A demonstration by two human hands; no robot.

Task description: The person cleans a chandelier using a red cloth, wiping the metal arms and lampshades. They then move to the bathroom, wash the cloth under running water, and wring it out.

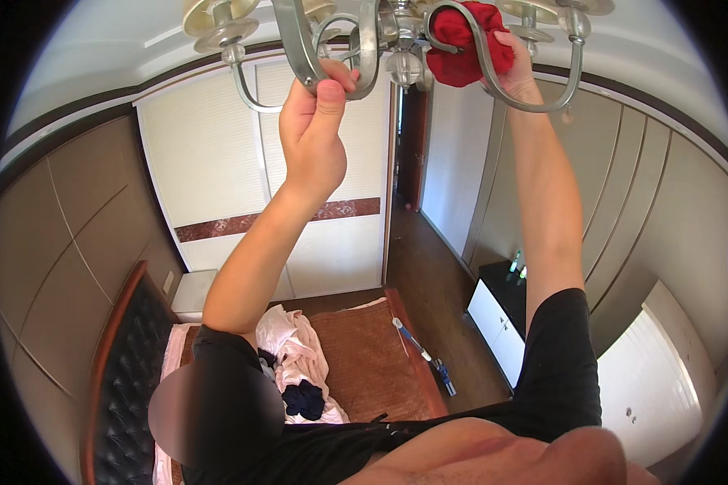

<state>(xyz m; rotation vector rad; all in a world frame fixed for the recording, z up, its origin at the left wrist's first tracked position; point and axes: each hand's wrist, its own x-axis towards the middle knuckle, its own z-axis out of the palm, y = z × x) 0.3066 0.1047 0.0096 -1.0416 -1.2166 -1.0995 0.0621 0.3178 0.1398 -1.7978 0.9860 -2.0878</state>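
Note:
Overhead hangs a chandelier with curved silver metal arms (pixel 558 104), clear glass balls and pale shades (pixel 221 15). My left hand (pixel 318 115) is raised and grips the low bend of one broad metal arm (pixel 369 48) between thumb and fingers. A red cloth (pixel 461 45) is bunched in my right hand (pixel 515 60), pressed among the arms right of the centre. One curved arm passes in front of the cloth and hides part of it and of my fingers. A clear glass ball (pixel 404 68) hangs at the chandelier's middle, between my two hands.
Below is a bed with a brown mat (pixel 364 357), a crumpled pink quilt (pixel 297 339), a dark cloth (pixel 303 399) and a tufted black headboard (pixel 127 376). A blue-and-white long-handled tool (pixel 412 339) lies at its edge. A black-topped cabinet (pixel 497 321) holds small bottles. Behind stands a sliding-door wardrobe (pixel 206 145).

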